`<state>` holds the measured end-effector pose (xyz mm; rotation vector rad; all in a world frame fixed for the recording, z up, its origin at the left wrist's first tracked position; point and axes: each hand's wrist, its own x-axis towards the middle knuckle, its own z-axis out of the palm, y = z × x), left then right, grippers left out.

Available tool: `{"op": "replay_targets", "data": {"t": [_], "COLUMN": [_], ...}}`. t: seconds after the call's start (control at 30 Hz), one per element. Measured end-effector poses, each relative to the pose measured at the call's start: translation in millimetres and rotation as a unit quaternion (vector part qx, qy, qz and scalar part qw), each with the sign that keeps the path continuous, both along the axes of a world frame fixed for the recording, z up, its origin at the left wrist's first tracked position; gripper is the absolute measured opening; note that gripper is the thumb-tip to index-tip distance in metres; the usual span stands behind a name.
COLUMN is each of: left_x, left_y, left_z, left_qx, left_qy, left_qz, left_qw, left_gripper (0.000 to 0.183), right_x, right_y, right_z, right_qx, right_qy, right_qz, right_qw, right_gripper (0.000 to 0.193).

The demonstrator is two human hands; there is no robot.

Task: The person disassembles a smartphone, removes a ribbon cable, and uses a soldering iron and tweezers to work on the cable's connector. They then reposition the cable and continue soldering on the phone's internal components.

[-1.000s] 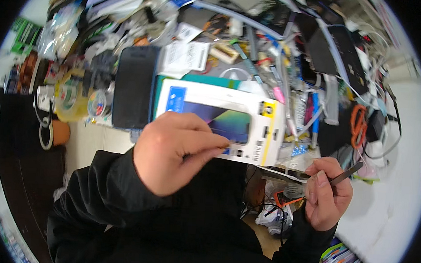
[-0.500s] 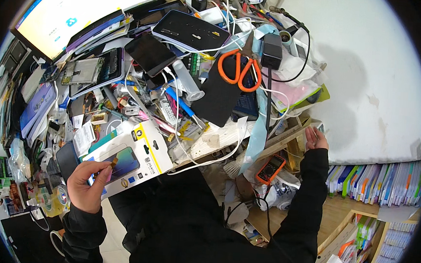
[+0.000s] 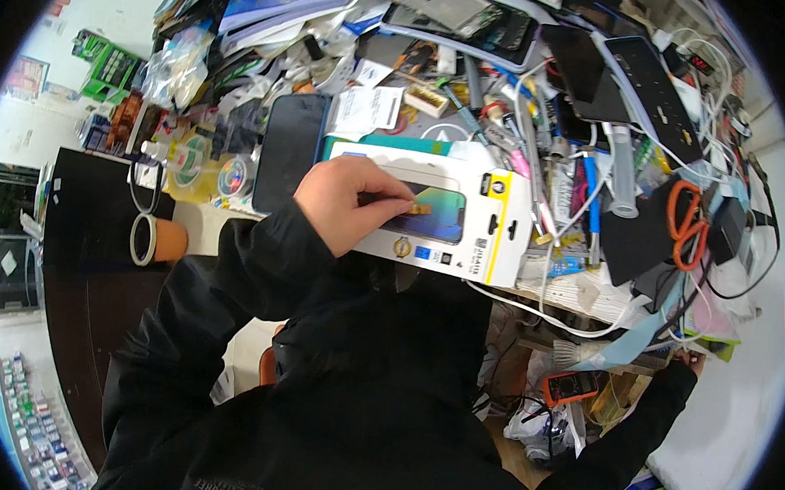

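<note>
My left hand (image 3: 345, 207) is closed in a pinch on a small gold-brown flex cable (image 3: 420, 209). It hangs over a flat white and yellow box (image 3: 503, 253) printed with a picture of a phone. The box lies at the front edge of the cluttered table, partly on a teal mat. Far off to the right, beside the table's end and the white wall, my right hand (image 3: 692, 359) has its fingers curled in. Whatever it may grip is too small to make out. A dark phone (image 3: 290, 151) lies left of the box.
Orange-handled scissors (image 3: 687, 227) rest on a black sheet at the right. Below the table edge sits an orange multimeter (image 3: 570, 387). A white cable (image 3: 578, 327) loops along the front edge. Opened phones (image 3: 507, 36), tools and a clear tube (image 3: 622, 175) crowd the back. Tape rolls (image 3: 235, 176) stand left.
My view has swung to the left, so the table sits further right in the picture. The flex cable stays pinched in my left hand, now over the phone picture. My right hand stays by the wall.
</note>
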<state>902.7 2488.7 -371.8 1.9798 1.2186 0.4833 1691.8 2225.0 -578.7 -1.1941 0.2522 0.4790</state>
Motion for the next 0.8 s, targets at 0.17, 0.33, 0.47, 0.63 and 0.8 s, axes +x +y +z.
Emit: {"op": "replay_targets", "data": {"t": [0.17,0.33,0.47,0.63,0.8], "left_x": [0,-1,-6,-12,-7], "left_y": [4,6,5,2,-3], "left_z": [-7,-15,-13,-6,8], "left_qx": [0.055,0.183,0.178,0.121,0.152], "left_qy": [0.035,0.034,0.002,-0.009,-0.033], "left_qz": [0.010,-0.011,-0.013,-0.035,-0.062], "left_qw": [0.998,0.983,0.984,0.992,0.986], "left_gripper": [0.015,0.014,0.016,0.017,0.011], "right_x": [40,75,30,-118,-297], "right_y": [-23,-42,-53,-59,-53], "right_z": [-16,-29,1,51,104], "right_qx": [0.006,-0.032,0.005,-0.147,-0.281], "right_qy": [-0.011,-0.096,-0.022,-0.145,-0.387], "right_qz": [0.015,0.110,0.218,-0.020,0.242], "right_qw": [1.000,0.989,0.976,0.978,0.844], "right_gripper": [0.019,0.017,0.019,0.042,0.024]}}
